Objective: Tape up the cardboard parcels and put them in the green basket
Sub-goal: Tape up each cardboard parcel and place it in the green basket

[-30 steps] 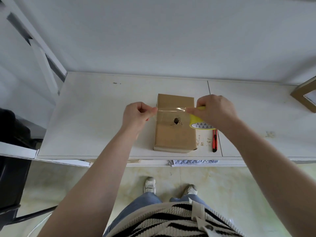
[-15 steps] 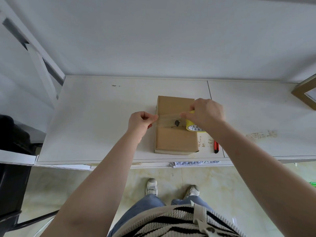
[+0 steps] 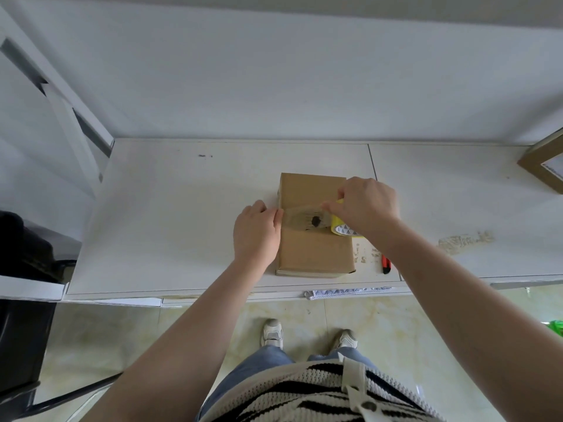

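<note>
A brown cardboard parcel (image 3: 313, 251) lies flat on the white table (image 3: 182, 214), near its front edge. A clear strip of tape (image 3: 300, 216) stretches across the parcel's top, over a dark hole. My left hand (image 3: 257, 231) pinches the strip's free end at the parcel's left edge. My right hand (image 3: 365, 205) grips the yellow tape roll (image 3: 345, 228) at the parcel's right edge. A small bit of the green basket (image 3: 556, 327) shows at the far right, down by the floor.
A red utility knife (image 3: 386, 263) lies on the table right of the parcel. A brown frame (image 3: 540, 166) sits at the table's back right corner. A black chair (image 3: 21, 284) stands to the left. My feet are below the table edge.
Both hands have come down toward the parcel, bringing the stretched tape onto its top. The left hand has moved in against the parcel's left edge.
</note>
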